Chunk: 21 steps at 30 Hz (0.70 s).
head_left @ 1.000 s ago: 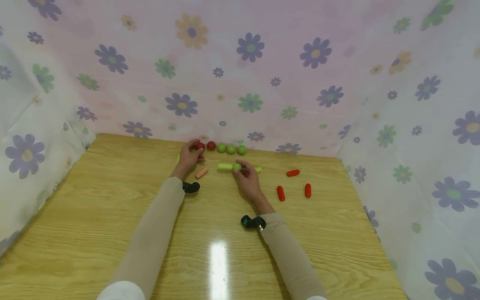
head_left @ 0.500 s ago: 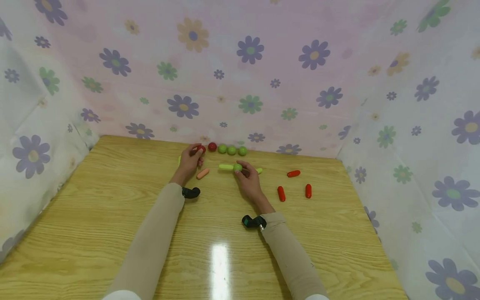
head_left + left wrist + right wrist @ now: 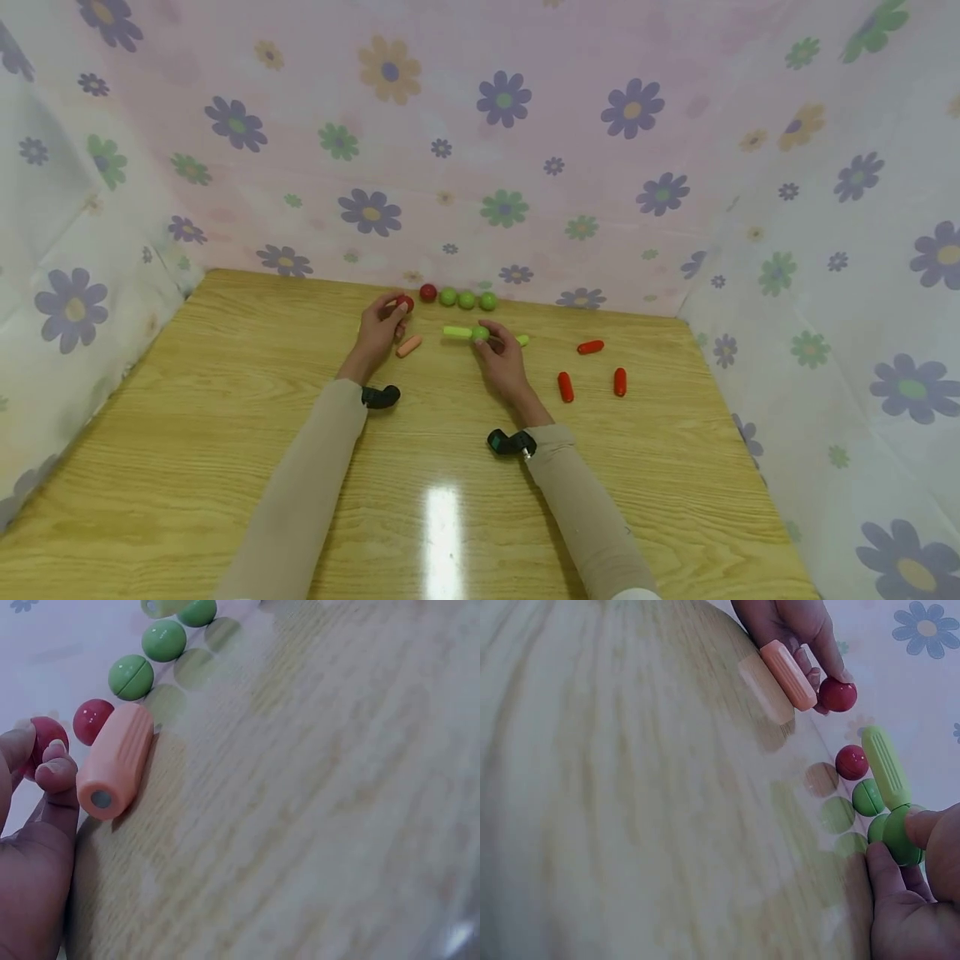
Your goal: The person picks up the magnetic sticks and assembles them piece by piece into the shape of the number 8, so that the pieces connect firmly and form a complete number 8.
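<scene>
At the back of the wooden table, my left hand [image 3: 375, 333] pinches a glossy red ball [image 3: 838, 695] between thumb and fingertips. Close beside that hand lies a peach ribbed rod [image 3: 116, 765] with a grey disc in its end. My right hand [image 3: 504, 362] grips a green ball [image 3: 901, 836] by thumb and fingers; a light green ribbed rod [image 3: 885, 766] sticks out from it to the left. Behind the right hand, a second light green rod [image 3: 522, 340] shows partly. Along the back edge stand another red ball [image 3: 427, 292] and three green balls [image 3: 467, 300] in a row.
To the right of the right hand lie three red rods [image 3: 566, 387], apart from each other. A flower-printed cloth [image 3: 450, 167] rises behind the table [image 3: 420, 467] and at both sides. Each wrist wears a black camera mount [image 3: 512, 442].
The left hand has drawn its red ball a little toward the person, away from the row. The right hand keeps its grip on the green ball and has hardly moved.
</scene>
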Available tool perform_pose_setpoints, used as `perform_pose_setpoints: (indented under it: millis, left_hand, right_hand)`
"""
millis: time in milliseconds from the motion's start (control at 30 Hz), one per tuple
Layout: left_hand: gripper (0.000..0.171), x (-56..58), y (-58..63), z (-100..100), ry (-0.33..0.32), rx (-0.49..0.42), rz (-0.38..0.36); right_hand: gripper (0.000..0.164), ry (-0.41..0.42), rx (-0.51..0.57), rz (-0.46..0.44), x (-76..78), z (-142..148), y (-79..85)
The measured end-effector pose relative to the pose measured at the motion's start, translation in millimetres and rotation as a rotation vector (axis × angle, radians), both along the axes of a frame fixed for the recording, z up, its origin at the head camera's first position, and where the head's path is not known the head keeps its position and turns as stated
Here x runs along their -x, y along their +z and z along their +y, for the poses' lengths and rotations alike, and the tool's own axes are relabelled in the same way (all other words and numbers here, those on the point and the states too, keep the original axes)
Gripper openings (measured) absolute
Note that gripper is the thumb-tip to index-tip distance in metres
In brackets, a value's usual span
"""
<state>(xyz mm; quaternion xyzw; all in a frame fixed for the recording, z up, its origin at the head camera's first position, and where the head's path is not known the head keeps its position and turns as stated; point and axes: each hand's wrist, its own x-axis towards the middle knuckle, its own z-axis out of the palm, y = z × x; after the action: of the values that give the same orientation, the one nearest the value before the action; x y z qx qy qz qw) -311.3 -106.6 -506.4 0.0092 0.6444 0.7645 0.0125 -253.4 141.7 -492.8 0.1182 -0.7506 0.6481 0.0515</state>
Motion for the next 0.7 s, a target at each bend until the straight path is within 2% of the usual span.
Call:
perform_pose_setpoints:
  millis: [100, 200, 367, 500, 700]
  left_hand:
    - [0.046, -2.0, -5.1, -0.5, -0.002, 0.032, 0.031]
    - [0.047, -4.8, -8.4, -1.8, 0.001, 0.042, 0.062]
    - [0.048, -9.6, -11.3, -3.6, 0.029, -0.012, 0.092]
    - [0.047, -14.7, -11.1, -4.1, 0.05, -0.071, 0.1]
    - [0.044, -25.0, -10.2, -5.2, 0.044, -0.101, 0.103]
  right_hand:
    - [0.04, 0.005, 0.001, -0.001, 1.3, 1.0, -1.8]
    - [0.04, -0.003, 0.014, 0.005, 7.9, 2.6, -12.5]
    - [0.039, -0.043, 0.012, 0.032, 16.9, 3.8, -31.1]
    - [0.039, -0.065, 0.015, 0.024, 17.3, 3.5, -33.3]
    - [0.041, -0.068, 0.028, 0.024, 16.9, 4.5, -35.1]
